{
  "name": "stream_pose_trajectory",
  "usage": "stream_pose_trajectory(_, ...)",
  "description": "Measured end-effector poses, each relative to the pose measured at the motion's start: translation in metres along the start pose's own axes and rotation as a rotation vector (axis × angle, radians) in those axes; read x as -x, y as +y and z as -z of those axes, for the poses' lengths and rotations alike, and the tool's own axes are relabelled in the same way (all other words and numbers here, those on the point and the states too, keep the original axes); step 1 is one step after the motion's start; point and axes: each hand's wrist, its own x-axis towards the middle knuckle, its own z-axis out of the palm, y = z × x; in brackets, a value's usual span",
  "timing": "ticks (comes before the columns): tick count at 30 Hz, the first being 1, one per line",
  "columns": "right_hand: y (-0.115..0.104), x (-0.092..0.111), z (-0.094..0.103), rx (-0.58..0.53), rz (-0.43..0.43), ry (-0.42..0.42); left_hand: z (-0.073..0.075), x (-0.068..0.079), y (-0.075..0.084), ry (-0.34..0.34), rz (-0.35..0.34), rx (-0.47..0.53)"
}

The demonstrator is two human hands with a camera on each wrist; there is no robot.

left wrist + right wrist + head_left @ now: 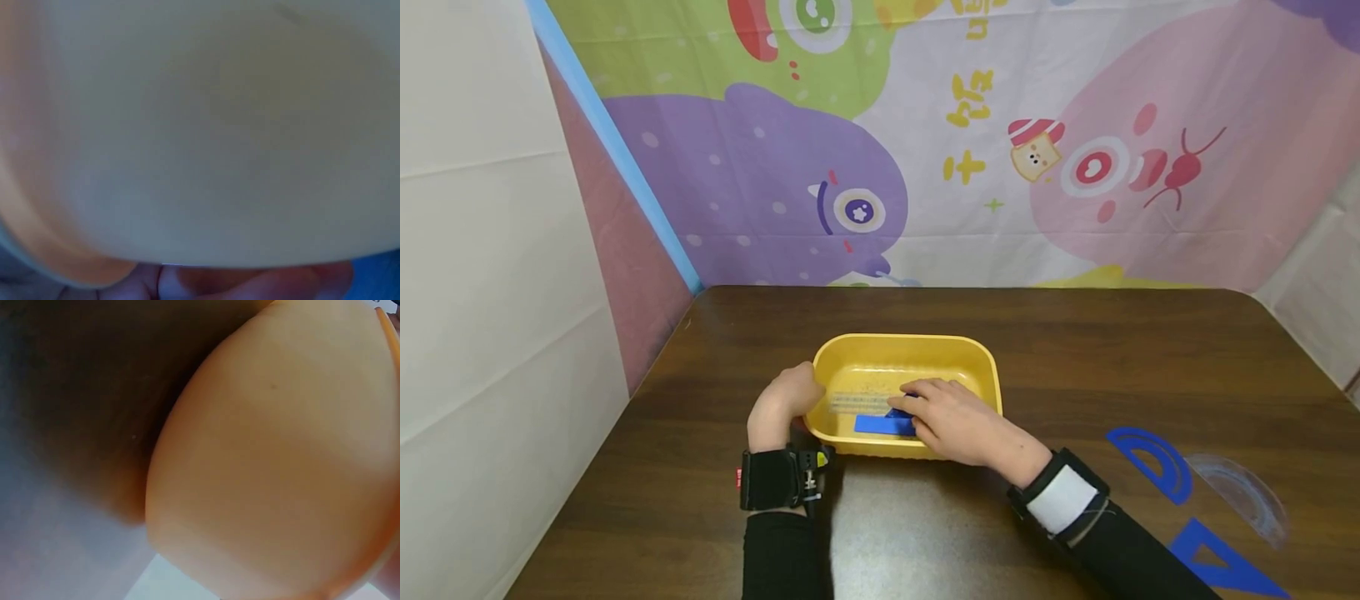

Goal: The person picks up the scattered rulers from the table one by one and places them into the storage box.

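Observation:
A yellow plastic basket (985, 364) stands on the table, a clear ruler (859, 403) and a flat blue strip (880, 425) lying in it. At its left end my left hand (786, 398) grips the rim; the left wrist view shows fingers (300, 284) below the blurred basket wall (219, 156). My right hand (958, 421) reaches over the front right side into the basket. Its thumb and fingers pinch a small dark blue piece (897, 412), mostly hidden under the hand. The outer basket wall (269, 456) fills most of the right wrist view.
To the right on the brown wooden table (640, 500) lie a blue protractor (1176, 471), a clear protractor (1247, 496) and a blue set square (1221, 562), close beside the right forearm. A cartoon-printed cloth (970, 225) hangs behind the table.

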Motion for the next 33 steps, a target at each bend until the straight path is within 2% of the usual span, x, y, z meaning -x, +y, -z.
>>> stream_pose_trajectory(20,0.0069,-0.0016,-0.0059,-0.137,0.015,-0.084,-0.0005,-0.0012,-0.0020,0.002,-0.030,-0.014)
stream_pose_trajectory(33,0.0074,-0.0020,-0.0063,-0.199,-0.017,-0.131,-0.0008,-0.0005,-0.0027,0.001,-0.035,-0.009)
